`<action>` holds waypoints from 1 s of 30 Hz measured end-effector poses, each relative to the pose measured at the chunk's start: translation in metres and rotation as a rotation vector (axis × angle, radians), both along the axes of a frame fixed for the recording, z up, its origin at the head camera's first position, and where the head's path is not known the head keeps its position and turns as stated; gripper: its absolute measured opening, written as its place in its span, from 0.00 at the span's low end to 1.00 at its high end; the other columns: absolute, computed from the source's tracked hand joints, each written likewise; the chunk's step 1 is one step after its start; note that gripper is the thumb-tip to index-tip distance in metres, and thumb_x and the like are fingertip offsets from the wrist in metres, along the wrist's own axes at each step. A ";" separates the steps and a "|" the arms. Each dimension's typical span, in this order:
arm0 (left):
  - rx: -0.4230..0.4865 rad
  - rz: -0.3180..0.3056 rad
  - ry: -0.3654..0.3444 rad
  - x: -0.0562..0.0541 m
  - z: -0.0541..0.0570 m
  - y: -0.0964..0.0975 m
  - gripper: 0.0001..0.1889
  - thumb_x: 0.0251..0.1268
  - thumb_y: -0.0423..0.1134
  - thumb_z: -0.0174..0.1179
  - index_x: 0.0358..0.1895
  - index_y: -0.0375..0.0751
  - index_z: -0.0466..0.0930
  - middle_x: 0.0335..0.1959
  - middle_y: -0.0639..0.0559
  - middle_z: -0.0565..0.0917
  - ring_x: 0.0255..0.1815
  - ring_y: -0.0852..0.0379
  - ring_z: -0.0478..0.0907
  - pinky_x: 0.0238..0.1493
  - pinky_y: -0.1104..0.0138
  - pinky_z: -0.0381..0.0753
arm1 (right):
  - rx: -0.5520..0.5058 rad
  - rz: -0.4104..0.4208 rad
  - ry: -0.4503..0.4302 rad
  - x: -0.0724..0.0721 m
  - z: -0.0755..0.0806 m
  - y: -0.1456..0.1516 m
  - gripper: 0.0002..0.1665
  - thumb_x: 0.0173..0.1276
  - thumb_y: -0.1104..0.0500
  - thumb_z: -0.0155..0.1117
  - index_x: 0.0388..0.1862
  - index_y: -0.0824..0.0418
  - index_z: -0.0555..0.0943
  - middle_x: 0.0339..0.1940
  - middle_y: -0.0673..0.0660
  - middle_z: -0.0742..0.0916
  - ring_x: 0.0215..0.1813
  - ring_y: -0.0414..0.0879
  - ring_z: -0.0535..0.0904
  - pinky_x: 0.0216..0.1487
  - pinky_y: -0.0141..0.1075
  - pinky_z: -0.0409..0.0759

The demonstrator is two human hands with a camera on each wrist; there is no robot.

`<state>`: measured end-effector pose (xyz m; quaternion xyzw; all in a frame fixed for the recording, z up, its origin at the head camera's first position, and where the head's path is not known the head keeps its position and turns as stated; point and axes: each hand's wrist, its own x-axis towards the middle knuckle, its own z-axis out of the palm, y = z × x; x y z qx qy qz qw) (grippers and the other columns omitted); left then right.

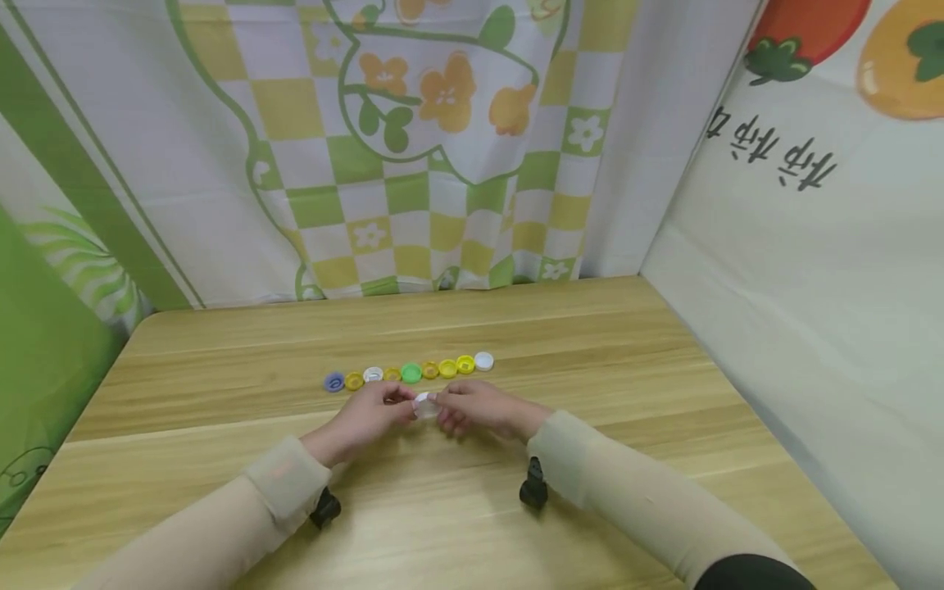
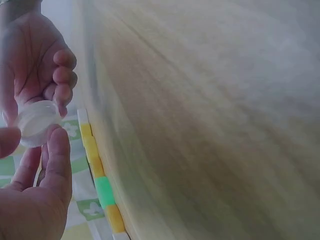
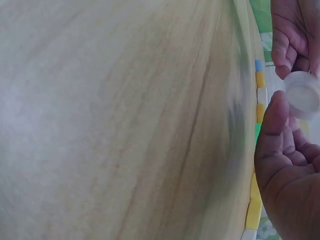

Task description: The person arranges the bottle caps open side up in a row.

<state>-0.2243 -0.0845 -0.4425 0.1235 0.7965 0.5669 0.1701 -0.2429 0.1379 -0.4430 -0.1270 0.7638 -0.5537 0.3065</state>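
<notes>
A translucent white bottle cap (image 1: 424, 406) is held up between both hands, a little above the table. My left hand (image 1: 369, 416) pinches it from the left, thumb and fingertips at its rim; the left wrist view shows the cap (image 2: 37, 122) between them. From the other side my right hand (image 1: 483, 407) pinches the cap's edge with the thumb and fingers, its other fingers curled below. In the right wrist view the cap (image 3: 303, 94) is slightly blurred, and part of the right fingers is hidden behind it.
Just beyond the hands, several bottle caps lie in a slightly slanting row: a blue cap (image 1: 334, 382) at the left end, a green cap (image 1: 410, 373) in the middle, yellow and orange ones, and a white cap (image 1: 483, 360) at the right end. Patterned curtains (image 1: 442, 197) hang behind the wooden table (image 1: 627, 360).
</notes>
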 end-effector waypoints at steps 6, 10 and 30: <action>0.077 -0.010 0.017 -0.010 0.000 0.009 0.11 0.77 0.28 0.54 0.51 0.19 0.78 0.45 0.37 0.85 0.45 0.43 0.84 0.50 0.55 0.87 | 0.000 -0.125 0.060 0.000 0.005 0.001 0.18 0.84 0.57 0.52 0.50 0.72 0.81 0.38 0.63 0.87 0.36 0.45 0.83 0.38 0.35 0.85; 0.115 0.017 -0.030 -0.018 0.001 0.015 0.11 0.78 0.27 0.53 0.51 0.19 0.77 0.45 0.36 0.84 0.44 0.45 0.84 0.52 0.53 0.86 | -0.019 -0.180 0.086 -0.003 0.007 0.006 0.18 0.83 0.62 0.52 0.57 0.75 0.80 0.41 0.63 0.87 0.41 0.47 0.83 0.41 0.36 0.85; 0.216 0.079 -0.146 -0.050 0.008 0.061 0.17 0.80 0.30 0.49 0.61 0.19 0.75 0.53 0.36 0.81 0.51 0.45 0.83 0.60 0.54 0.82 | -0.058 -0.412 0.124 -0.025 0.013 0.040 0.14 0.79 0.69 0.56 0.58 0.77 0.76 0.40 0.61 0.86 0.38 0.44 0.83 0.50 0.43 0.87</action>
